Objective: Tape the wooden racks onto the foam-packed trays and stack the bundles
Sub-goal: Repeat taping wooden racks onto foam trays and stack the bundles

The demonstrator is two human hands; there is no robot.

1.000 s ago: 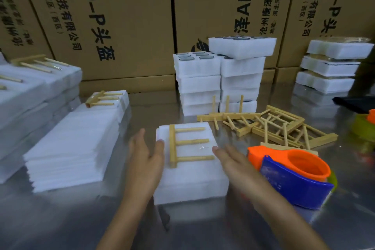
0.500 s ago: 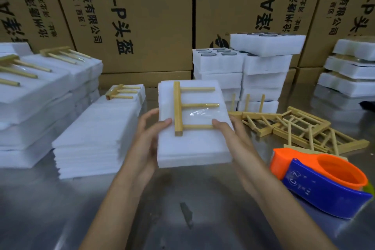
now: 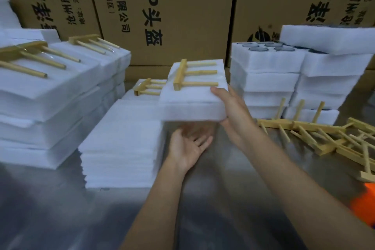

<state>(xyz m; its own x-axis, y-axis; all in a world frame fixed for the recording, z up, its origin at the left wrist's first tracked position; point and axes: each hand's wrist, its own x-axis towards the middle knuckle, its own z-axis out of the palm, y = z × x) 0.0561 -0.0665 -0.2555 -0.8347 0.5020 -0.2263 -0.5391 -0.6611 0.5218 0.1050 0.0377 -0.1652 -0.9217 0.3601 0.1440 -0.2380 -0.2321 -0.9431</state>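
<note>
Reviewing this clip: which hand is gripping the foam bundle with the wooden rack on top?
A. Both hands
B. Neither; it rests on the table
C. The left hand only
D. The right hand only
D. The right hand grips the near right edge of the foam bundle, thumb on top, holding it off the table, while the left hand lies open, palm up, just below it, holding nothing.

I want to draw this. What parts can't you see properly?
- Tape dispenser, head view: orange blur, cut off by the right edge.
- Right hand fingers: hidden under the foam bundle.
- Top tray contents: hidden by its foam.
- Box small print: blurred.
</note>
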